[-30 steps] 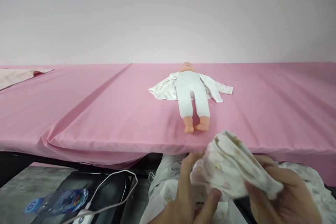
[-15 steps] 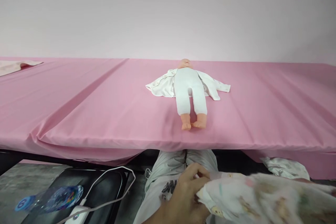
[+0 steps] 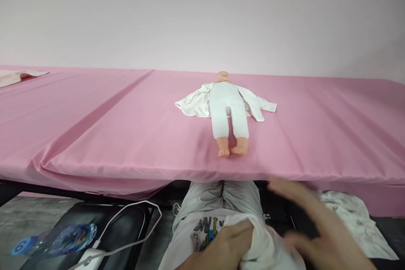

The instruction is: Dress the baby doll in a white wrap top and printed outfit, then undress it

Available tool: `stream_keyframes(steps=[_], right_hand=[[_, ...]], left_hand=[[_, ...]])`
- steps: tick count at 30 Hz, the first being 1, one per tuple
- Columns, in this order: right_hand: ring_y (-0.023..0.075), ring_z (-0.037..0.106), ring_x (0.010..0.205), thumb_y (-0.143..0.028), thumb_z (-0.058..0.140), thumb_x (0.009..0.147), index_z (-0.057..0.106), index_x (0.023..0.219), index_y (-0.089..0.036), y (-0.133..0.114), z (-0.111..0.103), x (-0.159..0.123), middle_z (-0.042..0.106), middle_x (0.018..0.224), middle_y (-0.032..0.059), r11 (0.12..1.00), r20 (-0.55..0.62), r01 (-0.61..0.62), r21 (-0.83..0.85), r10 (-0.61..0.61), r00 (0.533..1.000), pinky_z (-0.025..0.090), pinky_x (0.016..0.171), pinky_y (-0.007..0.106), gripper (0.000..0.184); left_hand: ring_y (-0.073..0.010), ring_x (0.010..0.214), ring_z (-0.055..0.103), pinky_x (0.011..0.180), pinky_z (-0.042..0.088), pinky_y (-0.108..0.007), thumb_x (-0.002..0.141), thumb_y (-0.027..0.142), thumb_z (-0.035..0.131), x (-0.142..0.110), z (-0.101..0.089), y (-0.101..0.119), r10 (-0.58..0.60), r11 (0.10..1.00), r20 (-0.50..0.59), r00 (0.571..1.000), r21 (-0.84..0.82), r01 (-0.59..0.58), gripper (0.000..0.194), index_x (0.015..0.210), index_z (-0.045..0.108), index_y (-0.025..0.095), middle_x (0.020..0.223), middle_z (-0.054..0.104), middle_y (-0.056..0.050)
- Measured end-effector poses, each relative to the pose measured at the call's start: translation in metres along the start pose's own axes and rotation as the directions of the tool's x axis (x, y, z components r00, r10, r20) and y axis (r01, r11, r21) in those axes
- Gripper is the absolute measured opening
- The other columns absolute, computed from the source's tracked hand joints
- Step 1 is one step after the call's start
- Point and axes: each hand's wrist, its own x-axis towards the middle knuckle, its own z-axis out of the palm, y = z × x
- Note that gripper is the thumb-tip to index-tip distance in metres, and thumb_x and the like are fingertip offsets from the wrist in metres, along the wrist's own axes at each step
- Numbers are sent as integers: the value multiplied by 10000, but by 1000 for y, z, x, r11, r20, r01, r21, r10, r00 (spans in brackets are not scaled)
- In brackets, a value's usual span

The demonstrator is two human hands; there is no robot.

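Observation:
Over my lap, my left hand [image 3: 229, 242] is closed on a bunched white cloth garment [image 3: 261, 240], its fingertips tucked out of sight in the folds. To the right of it my right hand [image 3: 311, 219] is blurred by motion, thumb and fingers stretched apart with nothing between them. A baby doll [image 3: 229, 105] lies on its back on the pink-covered table [image 3: 126, 135], feet towards me. A white baby jacket [image 3: 198, 103] is spread open beneath the doll, with its sleeves out to both sides.
On a black chair [image 3: 123, 228] at lower left lie a plastic bottle [image 3: 63, 238] and a white adapter with a cable [image 3: 91, 257]. A printed white cloth [image 3: 351, 219] lies at lower right. Behind the table rises a white panel [image 3: 202, 21]. A pale cloth [image 3: 15, 76] sits at far left.
My right hand has come into view at the lower right, apart from the garment. The garment, stretched out to the right before, is now bunched at my left hand. The doll stays put.

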Motion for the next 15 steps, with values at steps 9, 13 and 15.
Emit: stream_keyframes(steps=[9,13,15], right_hand=[[230,533,1167,-213,559,769,254,1456,-296,-24,28,8,528,1319,44,926,754,-372,66,198,626,453,962,335,756],[224,581,1100,-210,461,831,308,1438,-293,-27,18,12,588,1247,43,905,739,-412,107,205,642,473,935,339,632],[216,579,1108,-217,449,845,354,1420,-288,-28,14,13,579,1262,36,900,711,-391,194,145,688,460,958,325,587]], left_hand=[[-220,1046,525,938,433,-347,648,155,637,-3,-13,13,-418,906,68,906,102,411,486,1118,514,158,1114,536,-94],[-152,831,537,743,456,-258,654,98,608,-4,-11,12,-392,901,-216,894,104,421,296,913,487,174,927,540,-42],[-173,939,520,794,456,-272,669,139,642,-3,-14,13,-326,910,-299,897,156,383,335,958,479,181,1027,503,-69]])
